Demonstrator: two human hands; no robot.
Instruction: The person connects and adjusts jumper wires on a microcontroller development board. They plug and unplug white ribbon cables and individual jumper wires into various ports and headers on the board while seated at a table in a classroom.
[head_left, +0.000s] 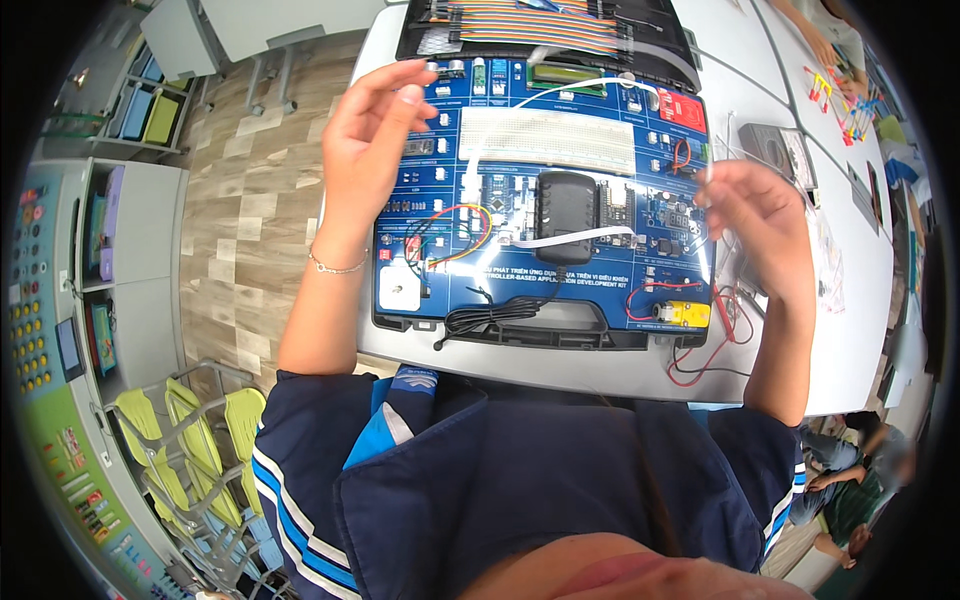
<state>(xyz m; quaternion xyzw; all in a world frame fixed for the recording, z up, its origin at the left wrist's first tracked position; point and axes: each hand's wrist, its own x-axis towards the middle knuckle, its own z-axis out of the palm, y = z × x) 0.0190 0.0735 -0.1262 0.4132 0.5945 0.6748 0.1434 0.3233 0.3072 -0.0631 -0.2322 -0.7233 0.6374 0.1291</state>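
A blue electronics kit board [600, 268] lies in an open black case, carrying a white breadboard [545, 135], a black computer-mouse-like plastic block [565, 215], white ribbon cables, coloured jumper wires [470, 208] and a yellow motor [690, 313]. My left hand [385, 135] hovers over the board's upper-left corner, fingers bent and apart, with nothing visible in them. My right hand [750, 205] is at the board's right edge, fingertips drawn together by a thin pale strand; what exactly they grip is too small to make out.
Above are bundled rainbow wires [530, 30] in the case lid. A meter [775, 150] and red and black leads lie right on the white table [850, 260]. Another person's hands [820, 45] are near a colourful model at upper right; people sit lower right. Green chairs [180, 450] stand left.
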